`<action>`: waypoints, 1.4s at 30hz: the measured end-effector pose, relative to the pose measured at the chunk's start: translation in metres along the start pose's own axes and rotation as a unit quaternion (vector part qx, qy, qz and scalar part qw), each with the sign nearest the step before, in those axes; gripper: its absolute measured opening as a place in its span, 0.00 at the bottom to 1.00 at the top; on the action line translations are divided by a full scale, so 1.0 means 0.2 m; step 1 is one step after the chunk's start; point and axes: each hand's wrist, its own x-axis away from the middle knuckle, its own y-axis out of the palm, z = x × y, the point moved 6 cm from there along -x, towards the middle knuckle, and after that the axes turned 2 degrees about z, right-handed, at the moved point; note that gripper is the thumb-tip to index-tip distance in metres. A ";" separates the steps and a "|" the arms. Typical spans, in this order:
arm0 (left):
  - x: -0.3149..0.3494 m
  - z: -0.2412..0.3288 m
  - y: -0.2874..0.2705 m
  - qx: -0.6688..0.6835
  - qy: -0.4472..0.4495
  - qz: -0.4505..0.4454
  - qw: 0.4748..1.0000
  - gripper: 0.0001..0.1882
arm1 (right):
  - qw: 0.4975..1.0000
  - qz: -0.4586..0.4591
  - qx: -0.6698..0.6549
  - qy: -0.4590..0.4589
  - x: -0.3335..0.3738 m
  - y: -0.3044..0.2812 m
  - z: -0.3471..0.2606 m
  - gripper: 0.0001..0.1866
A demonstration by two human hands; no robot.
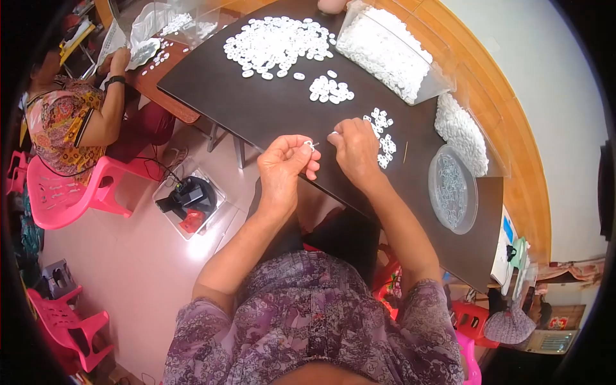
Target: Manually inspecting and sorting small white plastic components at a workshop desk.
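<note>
Over the near edge of the dark table, my left hand pinches a small white plastic piece with a thin metal pin or screw sticking out of it. Just to the right, my right hand has its fingertips closed on a tiny white part, mostly hidden by the fingers. A cluster of small white plastic pieces lies beside my right hand. Farther off are a small heap of white oval pieces and a much larger heap of them.
A clear bin of white parts stands at the far right, with a second pile of white parts nearer. A round tub holds metal screws or pins. A thin stick lies nearby. Another person works at the left.
</note>
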 end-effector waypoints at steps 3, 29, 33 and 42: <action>0.01 0.00 0.00 0.001 -0.002 0.003 1.000 0.06 | 0.999 0.034 -0.037 -0.013 0.01 -0.02 -0.02 0.06; 0.08 -0.04 0.08 0.007 0.000 -0.013 1.000 0.05 | 0.791 -0.065 -0.548 0.263 0.14 -0.08 -0.01 0.08; 0.09 -0.04 0.09 -0.046 0.036 -0.023 0.998 0.07 | 0.795 -0.053 -0.546 0.259 0.15 -0.11 0.00 0.09; 0.10 -0.02 0.09 -0.120 0.069 -0.019 0.990 0.07 | 0.817 -0.051 -0.526 0.233 0.14 -0.11 -0.03 0.10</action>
